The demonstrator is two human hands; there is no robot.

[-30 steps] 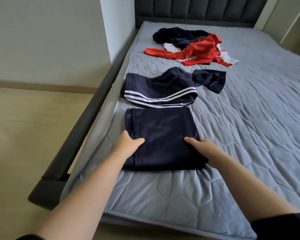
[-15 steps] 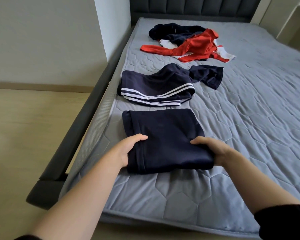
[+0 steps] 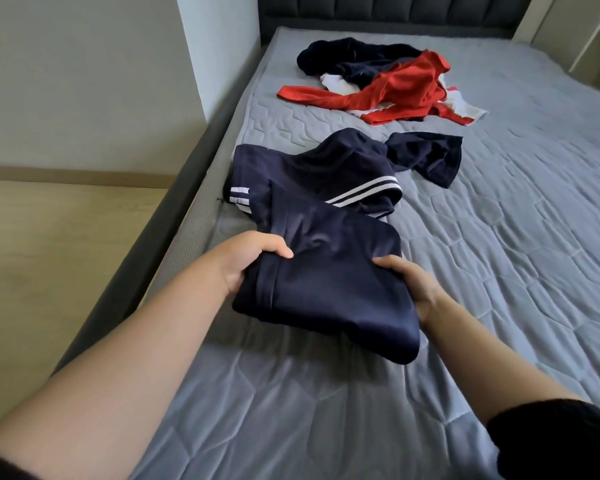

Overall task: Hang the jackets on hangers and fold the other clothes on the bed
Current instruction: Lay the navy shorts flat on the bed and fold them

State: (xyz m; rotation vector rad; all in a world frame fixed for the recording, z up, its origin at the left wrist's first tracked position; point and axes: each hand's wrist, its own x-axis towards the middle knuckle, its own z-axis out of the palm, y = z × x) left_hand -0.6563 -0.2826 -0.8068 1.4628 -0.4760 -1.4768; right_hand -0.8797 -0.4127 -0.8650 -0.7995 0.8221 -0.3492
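Nearest, the folded navy garment (image 3: 333, 289) is held over the grey mattress (image 3: 499, 289) between two bare hands. The left hand (image 3: 253, 261) grips its edge at 9 o'clock, thumb on top and fingers tucked under. The right hand (image 3: 413, 285) holds the 3 o'clock edge the same way, thumb lying across the cloth. Both grips are narrow, closed on fabric and nothing else. The bundle sags at its near corner, around 5 o'clock, and dimples in the middle, so it looks soft, light and limp rather than stiff. Its slight sheen suggests a smooth cloth whose layers may slide apart. It is best carried as it is now, from both side edges with fingers beneath every layer, and laid down flat so the fold keeps. At 12 o'clock, its far edge overlaps the near side of a striped navy garment (image 3: 312, 174), loosely folded with white bands showing; I cannot tell whether the two touch. A dark sleeve or flap trails from that piece toward 2 o'clock. Further off, about 12 to 1 o'clock and well apart, a heap of red, white and navy clothes (image 3: 388, 84) lies unfolded near the padded headboard (image 3: 395, 12).
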